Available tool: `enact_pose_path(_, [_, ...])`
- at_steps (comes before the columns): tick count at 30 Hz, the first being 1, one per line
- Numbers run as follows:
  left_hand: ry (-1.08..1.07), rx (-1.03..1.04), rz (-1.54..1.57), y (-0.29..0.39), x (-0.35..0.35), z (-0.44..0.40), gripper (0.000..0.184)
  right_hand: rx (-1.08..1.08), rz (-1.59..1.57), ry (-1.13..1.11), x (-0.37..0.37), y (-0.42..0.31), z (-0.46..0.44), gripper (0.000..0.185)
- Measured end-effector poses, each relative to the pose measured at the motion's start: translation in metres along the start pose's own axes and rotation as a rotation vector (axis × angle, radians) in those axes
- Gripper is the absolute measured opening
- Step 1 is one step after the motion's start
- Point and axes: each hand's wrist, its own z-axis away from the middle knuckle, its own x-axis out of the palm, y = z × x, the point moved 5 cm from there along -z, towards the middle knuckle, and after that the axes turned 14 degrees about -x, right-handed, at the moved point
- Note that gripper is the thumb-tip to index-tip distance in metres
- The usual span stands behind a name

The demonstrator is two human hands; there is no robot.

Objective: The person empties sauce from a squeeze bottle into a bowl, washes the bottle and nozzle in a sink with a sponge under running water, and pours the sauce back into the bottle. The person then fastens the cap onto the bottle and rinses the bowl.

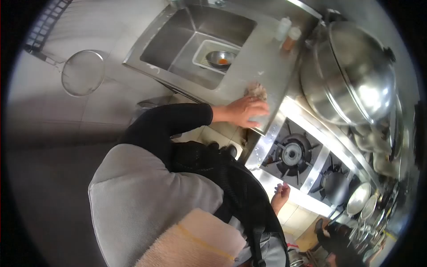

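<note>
My left hand reaches over the steel counter near its front corner. It is palm down, with the thumb apart and the other fingers curved over the lower edge of a crumpled, pale pinkish cloth. Most of that cloth sticks out past the far side of the hand. My right hand hangs lower, in front of the stove's front edge. Its fingers are drawn together, and whatever is between them is too small to make out.
In the sink, a white tray holds a metal bowl with something orange. Two squeeze bottles stand behind. A gas burner, large steel pot and hanging strainer surround me. Another person is at lower right.
</note>
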Motion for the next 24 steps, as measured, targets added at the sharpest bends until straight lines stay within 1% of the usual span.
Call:
enact_pose_path(1, [0.036, -0.050, 0.019, -0.013, -0.014, -0.006, 0.047, 0.018, -0.018, -0.002, 0.009, 0.004, -0.001, 0.019])
enact_pose_path(2, [0.124, -0.167, 0.072, -0.037, -0.031, -0.011, 0.045, -0.003, 0.008, -0.015, 0.017, 0.015, 0.000, 0.018])
enact_pose_path(4, [0.330, -0.299, -0.001, -0.100, -0.081, -0.026, 0.045, -0.031, 0.007, 0.033, 0.032, 0.021, -0.001, 0.016])
enact_pose_path(6, [0.278, -0.825, 0.329, -0.186, -0.137, -0.042, 0.044, -0.057, 0.038, 0.107, 0.036, 0.001, -0.007, 0.012])
enact_pose_path(7, [0.414, -0.868, 0.355, -0.261, -0.157, -0.047, 0.040, -0.074, 0.068, 0.138, 0.039, -0.010, -0.011, 0.010])
enact_pose_path(8, [0.391, -0.984, 0.456, -0.283, -0.195, -0.055, 0.033, -0.068, 0.013, 0.201, 0.048, -0.023, -0.017, 0.009])
enact_pose_path(10, [0.502, -1.144, 0.525, -0.369, -0.235, -0.071, 0.032, -0.147, 0.041, 0.180, 0.065, -0.036, -0.037, 0.011])
enact_pose_path(11, [0.482, -1.134, 0.533, -0.414, -0.247, -0.082, 0.032, -0.187, 0.030, 0.176, 0.081, -0.047, -0.047, 0.012])
enact_pose_path(12, [0.507, -1.128, 0.432, -0.457, -0.254, -0.096, 0.035, -0.181, 0.099, 0.169, 0.103, -0.077, -0.055, 0.014])
enact_pose_path(13, [0.531, -1.104, 0.334, -0.484, -0.257, -0.123, 0.038, -0.170, 0.111, 0.211, 0.130, -0.099, -0.066, 0.014])
enact_pose_path(14, [0.495, -1.092, 0.357, -0.496, -0.250, -0.145, 0.038, -0.183, 0.071, 0.221, 0.157, -0.121, -0.075, 0.013])
enact_pose_path(15, [0.492, -1.087, 0.618, -0.499, -0.246, -0.153, 0.040, -0.195, 0.032, 0.215, 0.183, -0.143, -0.082, 0.012])
enact_pose_path(17, [0.507, -1.087, 0.865, -0.509, -0.268, -0.163, 0.042, -0.185, -0.072, 0.108, 0.252, -0.183, -0.099, 0.010])
enact_pose_path(18, [0.527, -1.329, 1.149, -0.516, -0.260, -0.163, 0.033, -0.115, -0.093, 0.089, 0.288, -0.208, -0.104, 0.009])
enact_pose_path(19, [0.535, -1.563, 1.440, -0.518, -0.255, -0.158, 0.025, -0.130, -0.116, -0.015, 0.319, -0.214, -0.111, 0.009])
enact_pose_path(20, [0.688, -1.356, 1.347, -0.533, -0.272, -0.158, 0.020, -0.138, -0.146, -0.062, 0.350, -0.221, -0.116, 0.009])
enact_pose_path(21, [0.684, -1.368, 1.345, -0.546, -0.280, -0.155, 0.020, -0.145, -0.174, -0.105, 0.379, -0.227, -0.121, 0.009])
enact_pose_path(23, [1.032, -0.740, 1.080, -0.554, -0.330, -0.165, 0.019, -0.127, -0.186, -0.256, 0.431, -0.236, -0.139, 0.010])
enact_pose_path(24, [0.972, -0.601, 1.093, -0.512, -0.348, -0.164, 0.018, -0.143, -0.203, -0.332, 0.461, -0.238, -0.152, 0.012])
